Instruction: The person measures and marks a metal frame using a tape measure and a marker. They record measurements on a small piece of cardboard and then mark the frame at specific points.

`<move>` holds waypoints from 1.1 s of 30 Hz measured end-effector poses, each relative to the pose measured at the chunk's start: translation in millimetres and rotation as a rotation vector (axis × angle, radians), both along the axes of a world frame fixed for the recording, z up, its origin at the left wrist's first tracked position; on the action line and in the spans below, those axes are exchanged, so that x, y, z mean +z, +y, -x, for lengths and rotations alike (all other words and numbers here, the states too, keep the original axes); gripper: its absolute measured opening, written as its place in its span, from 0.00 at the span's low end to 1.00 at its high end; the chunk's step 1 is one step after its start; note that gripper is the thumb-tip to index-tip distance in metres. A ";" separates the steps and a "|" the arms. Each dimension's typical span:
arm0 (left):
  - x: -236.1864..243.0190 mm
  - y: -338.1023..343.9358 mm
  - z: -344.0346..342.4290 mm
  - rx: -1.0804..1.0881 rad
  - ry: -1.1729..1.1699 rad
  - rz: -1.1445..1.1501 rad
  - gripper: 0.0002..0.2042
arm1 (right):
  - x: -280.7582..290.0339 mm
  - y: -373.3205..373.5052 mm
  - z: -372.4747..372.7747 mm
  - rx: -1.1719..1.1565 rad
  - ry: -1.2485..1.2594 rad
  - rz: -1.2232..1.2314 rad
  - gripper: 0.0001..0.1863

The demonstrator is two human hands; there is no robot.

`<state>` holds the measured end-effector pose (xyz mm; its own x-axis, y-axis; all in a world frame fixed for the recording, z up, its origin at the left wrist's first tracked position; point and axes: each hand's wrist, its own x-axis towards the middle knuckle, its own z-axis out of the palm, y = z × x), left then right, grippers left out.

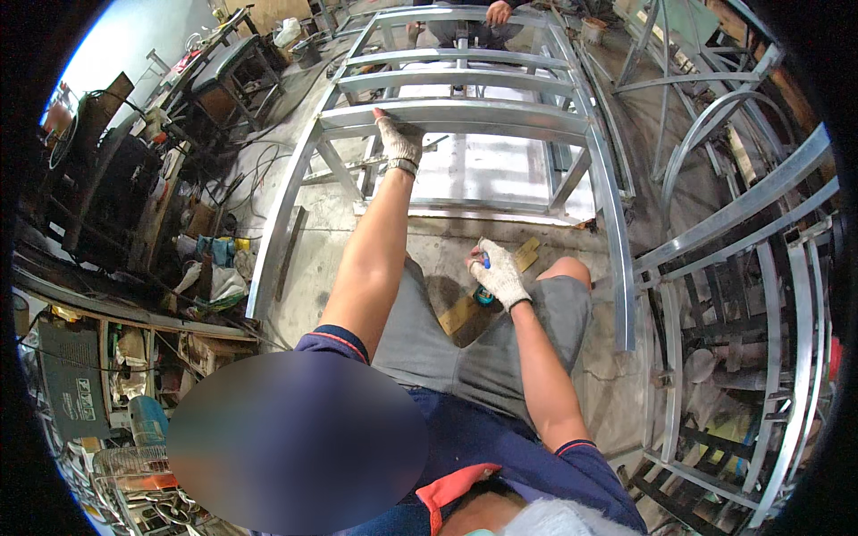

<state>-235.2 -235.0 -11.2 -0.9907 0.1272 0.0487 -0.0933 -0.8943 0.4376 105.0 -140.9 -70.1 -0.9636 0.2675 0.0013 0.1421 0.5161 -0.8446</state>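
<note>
The frame (pixel 500 120), grey metal, stood ahead of the person, above a white sheet (pixel 490 183). At its far end a co-worker's hand (pixel 499 12) rested on the end bar. The left hand (pixel 400 143), gloved, touched the near crossbar; I could not tell whether its fingers wrapped round it. The right hand (pixel 500 272), gloved, curled between the knees, a tape measure (pixel 483 296) just below it, its fingers pinching a blue item (pixel 485 262).

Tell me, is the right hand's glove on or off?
On: the whitish glove covers the back of the right hand and reaches down to the wrist.
</note>
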 end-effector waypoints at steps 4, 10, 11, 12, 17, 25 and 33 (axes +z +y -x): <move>5.1 0.2 10.6 0.049 -0.246 0.078 0.43 | 4.2 -0.3 1.5 0.012 0.008 0.010 0.16; -2.8 5.2 18.9 0.023 -0.121 0.168 0.47 | 3.5 1.0 2.3 0.001 -0.040 -0.008 0.17; -3.5 5.4 19.2 0.030 -0.118 0.162 0.47 | 2.5 1.1 2.2 0.005 -0.007 -0.017 0.17; -3.9 5.4 19.0 0.032 -0.126 0.156 0.46 | 1.6 1.3 2.2 0.000 -0.006 -0.015 0.17; 0.2 3.5 17.3 0.135 -0.247 0.195 0.46 | -1.6 1.7 3.4 0.007 0.035 0.012 0.19; 0.6 4.3 16.1 0.150 -0.278 0.165 0.32 | 1.0 0.9 2.7 0.001 -0.028 0.010 0.19; -5.8 -1.1 19.1 0.023 -0.167 0.150 0.41 | 7.0 -0.1 5.2 0.013 -0.036 -0.004 0.19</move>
<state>-254.4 -236.1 -17.1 -0.9862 0.0981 -0.1337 -0.1559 -0.8231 0.5460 99.8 -140.9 -63.2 -0.9664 0.2551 -0.0326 0.1658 0.5211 -0.8372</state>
